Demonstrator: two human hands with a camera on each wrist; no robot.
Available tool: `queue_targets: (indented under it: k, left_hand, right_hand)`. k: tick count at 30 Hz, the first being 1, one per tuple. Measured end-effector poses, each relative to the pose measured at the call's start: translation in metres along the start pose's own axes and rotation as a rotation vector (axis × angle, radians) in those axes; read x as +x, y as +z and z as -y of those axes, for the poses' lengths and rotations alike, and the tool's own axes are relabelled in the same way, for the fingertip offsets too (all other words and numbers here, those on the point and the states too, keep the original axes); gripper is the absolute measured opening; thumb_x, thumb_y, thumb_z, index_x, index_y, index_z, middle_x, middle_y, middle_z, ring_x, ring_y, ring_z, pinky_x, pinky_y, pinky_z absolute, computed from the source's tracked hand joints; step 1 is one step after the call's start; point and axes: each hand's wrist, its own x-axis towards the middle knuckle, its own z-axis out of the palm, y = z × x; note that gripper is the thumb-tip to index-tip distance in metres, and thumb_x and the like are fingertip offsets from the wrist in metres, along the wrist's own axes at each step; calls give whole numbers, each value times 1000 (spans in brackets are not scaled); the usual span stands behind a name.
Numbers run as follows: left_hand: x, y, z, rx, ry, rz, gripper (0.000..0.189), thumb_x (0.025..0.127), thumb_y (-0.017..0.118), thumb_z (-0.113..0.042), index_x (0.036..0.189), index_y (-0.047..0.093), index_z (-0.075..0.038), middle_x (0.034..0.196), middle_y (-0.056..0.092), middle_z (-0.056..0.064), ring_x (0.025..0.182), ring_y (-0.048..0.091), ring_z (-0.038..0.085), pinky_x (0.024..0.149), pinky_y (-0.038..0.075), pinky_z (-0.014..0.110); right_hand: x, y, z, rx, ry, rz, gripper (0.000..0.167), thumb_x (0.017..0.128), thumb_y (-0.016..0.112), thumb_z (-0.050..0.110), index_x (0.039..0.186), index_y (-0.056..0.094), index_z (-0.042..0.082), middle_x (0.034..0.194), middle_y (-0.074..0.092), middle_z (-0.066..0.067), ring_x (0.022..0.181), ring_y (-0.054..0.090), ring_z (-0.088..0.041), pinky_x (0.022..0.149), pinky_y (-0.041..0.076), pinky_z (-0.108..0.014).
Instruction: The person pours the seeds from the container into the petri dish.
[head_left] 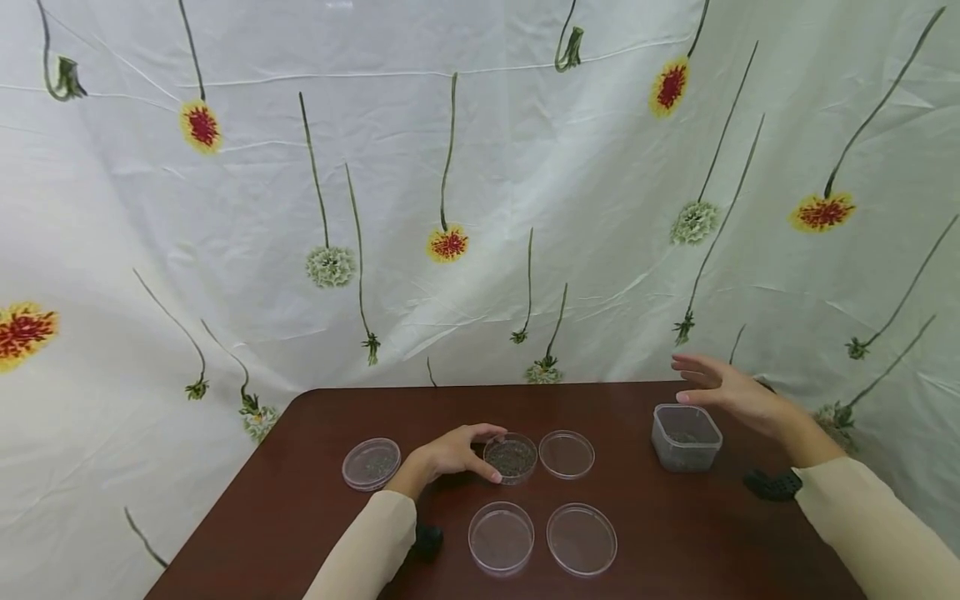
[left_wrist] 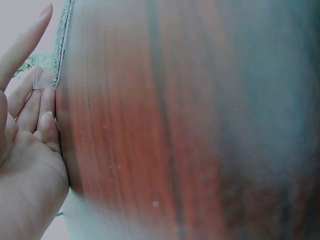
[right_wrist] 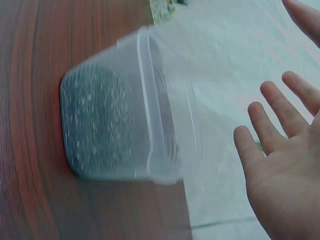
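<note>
My left hand (head_left: 452, 454) rests low at the table, its thumb and fingers on either side of a clear petri dish (head_left: 511, 458) filled with dark grey-green grains. In the left wrist view, the dish (left_wrist: 63, 40) shows edge-on beyond the palm, a fingertip visible behind its clear wall. Above a clear plastic tub (head_left: 686, 437) at the right, my right hand (head_left: 723, 392) is spread with nothing in it. Seen from the right wrist, the tub (right_wrist: 105, 120) holds dark speckled grains in its lower part, and the fingers (right_wrist: 270, 120) stand apart from its rim.
Clear empty dish pieces stand close by: one (head_left: 567, 455) right of the filled dish, and two (head_left: 501, 539) nearer the front. Far left lies another dish (head_left: 371, 464) with some grains. The dark brown table (head_left: 600, 404) ends at a flower-printed cloth (head_left: 480, 167).
</note>
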Motion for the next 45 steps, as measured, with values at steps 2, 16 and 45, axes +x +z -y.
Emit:
queue_targets:
  k: [2,16,45]
  left_hand:
    - [0,0,0,-1,0,0,75,82,90,-9,148,55,-8,145,56,10,139,44,36,114,32,56]
    - [-2,3,-2,-19,-12,-13,74,82,89,-9,148,55,-8,144,56,11,140,43,37,114,32,58]
    - [-1,1,-2,5,-4,-12,75,82,90,-10,148,55,-8,144,56,9,139,44,36,114,33,55]
  right_hand:
    - [5,4,5,5,-17,4,86,100,70,18,164,16,0,164,20,-31,149,16,-54,108,32,-69]
    - [32,35,25,6,-82,97,84,96,75,16,161,26,-3,160,31,-29,148,24,-51,112,32,-63]
    - [72,128,3,-32,-53,285,98,89,83,18,161,21,-6,160,28,-33,146,25,-54,114,25,-65]
